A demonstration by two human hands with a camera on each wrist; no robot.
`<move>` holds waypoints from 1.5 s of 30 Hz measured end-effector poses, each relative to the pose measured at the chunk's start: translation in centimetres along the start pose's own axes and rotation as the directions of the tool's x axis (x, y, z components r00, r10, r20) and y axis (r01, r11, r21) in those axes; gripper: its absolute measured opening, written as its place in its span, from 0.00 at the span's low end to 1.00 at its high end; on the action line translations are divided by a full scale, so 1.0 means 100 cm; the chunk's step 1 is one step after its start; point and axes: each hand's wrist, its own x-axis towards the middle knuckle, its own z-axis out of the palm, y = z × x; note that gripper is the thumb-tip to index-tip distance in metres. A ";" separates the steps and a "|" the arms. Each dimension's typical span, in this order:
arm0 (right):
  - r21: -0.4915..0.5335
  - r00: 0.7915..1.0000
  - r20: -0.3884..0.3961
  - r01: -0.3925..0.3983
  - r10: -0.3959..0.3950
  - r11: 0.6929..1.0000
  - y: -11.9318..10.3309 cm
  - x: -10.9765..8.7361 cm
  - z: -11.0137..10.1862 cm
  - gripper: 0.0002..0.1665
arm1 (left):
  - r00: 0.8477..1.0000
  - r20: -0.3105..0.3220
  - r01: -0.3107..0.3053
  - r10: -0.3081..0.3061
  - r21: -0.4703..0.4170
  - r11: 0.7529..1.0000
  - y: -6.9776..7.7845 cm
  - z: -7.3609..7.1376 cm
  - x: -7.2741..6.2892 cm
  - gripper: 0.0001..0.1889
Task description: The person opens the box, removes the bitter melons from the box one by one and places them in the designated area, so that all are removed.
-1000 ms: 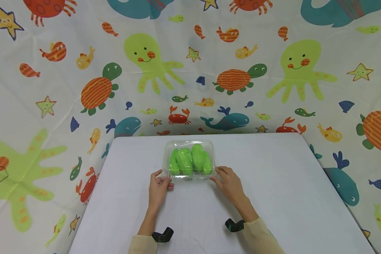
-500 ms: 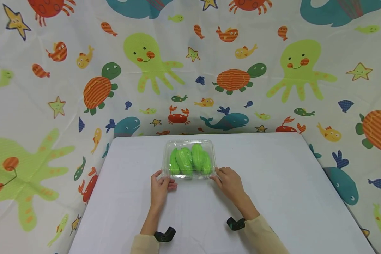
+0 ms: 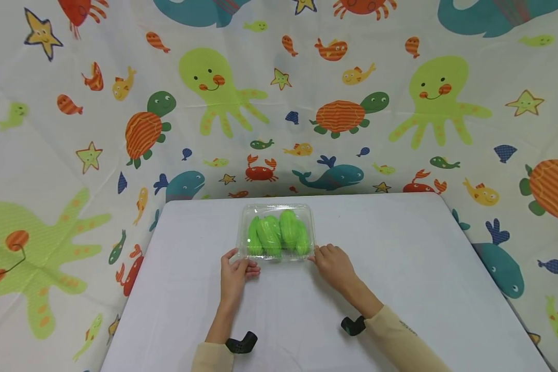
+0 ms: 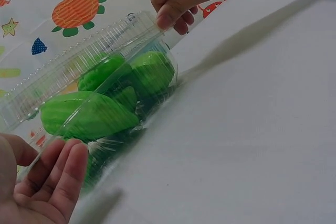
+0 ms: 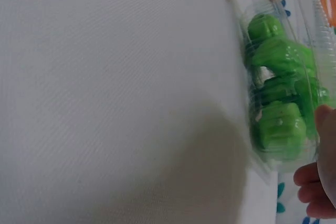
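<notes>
A clear plastic clamshell box (image 3: 243,232) lies near the far edge of the white table. Through its lid show several bright green, ribbed fruits or vegetables (image 3: 269,237), whose exact kind I cannot tell. At the front left corner my left hand (image 3: 234,279) holds the rim between thumb and fingers, its other fingers loosely bent. On the front right corner, my right hand (image 3: 333,266) pinches the rim; its thumb (image 4: 165,20) lies on the lid edge in the left wrist view. The lid appears to be down on the box.
The white tabletop (image 3: 288,315) stretches in front of the box and to both sides. A cloth (image 3: 279,119) printed with sea animals hangs behind and beside the table. Each wrist carries a black camera mount (image 3: 242,342).
My right wrist and forearm have swung outward to the right, and its fingers have drawn closer together at the corner. The left hand has shifted slightly right. The box has stayed in place.
</notes>
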 end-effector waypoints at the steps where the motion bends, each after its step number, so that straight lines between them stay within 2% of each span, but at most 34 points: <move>1: -0.007 1.000 0.011 0.012 -0.012 1.000 0.000 0.000 0.000 0.22 | 1.000 0.002 0.001 -0.001 0.000 1.000 0.000 0.000 0.000 0.27; 5: -0.053 0.998 0.027 0.063 -0.062 0.997 0.000 -0.003 0.000 0.21 | 1.000 0.008 0.001 -0.001 -0.004 1.000 -0.001 0.000 0.000 0.27; 10: -0.138 0.991 0.009 0.136 -0.136 0.981 -0.001 -0.004 -0.001 0.16 | 1.000 0.008 -0.006 0.006 -0.015 1.000 -0.001 0.000 0.001 0.26; 15: -0.169 0.987 -0.022 0.153 -0.158 0.974 -0.002 -0.002 -0.002 0.27 | 1.000 0.003 0.003 -0.003 -0.018 1.000 -0.001 0.000 0.001 0.26; 18: -0.181 0.987 -0.058 0.140 -0.153 0.974 -0.001 -0.001 -0.002 0.31 | 1.000 -0.001 -0.003 0.003 -0.013 1.000 -0.001 0.001 0.000 0.26; 23: -0.183 0.987 -0.090 0.114 -0.132 0.976 0.001 -0.001 0.002 0.30 | 1.000 -0.022 -0.020 0.019 -0.013 1.000 -0.001 0.004 -0.001 0.26; 31: -0.107 0.983 -0.169 0.060 -0.077 0.993 0.004 -0.004 0.007 0.26 | 0.997 -0.072 -0.029 0.031 0.019 0.999 -0.003 0.009 -0.002 0.26; 33: -0.075 0.976 -0.211 0.034 -0.049 0.997 0.007 -0.003 0.006 0.25 | 0.996 -0.080 -0.030 0.032 0.017 0.999 -0.003 0.010 -0.003 0.26; 37: -0.051 0.970 -0.244 -0.007 -0.005 0.999 0.012 0.005 -0.001 0.22 | 0.994 -0.100 -0.039 0.038 -0.004 0.999 -0.002 0.012 -0.002 0.27; 45: -0.046 0.963 -0.267 0.007 -0.019 0.999 0.014 0.013 -0.005 0.20 | 0.993 -0.119 -0.020 0.018 -0.017 1.000 -0.001 0.010 -0.003 0.27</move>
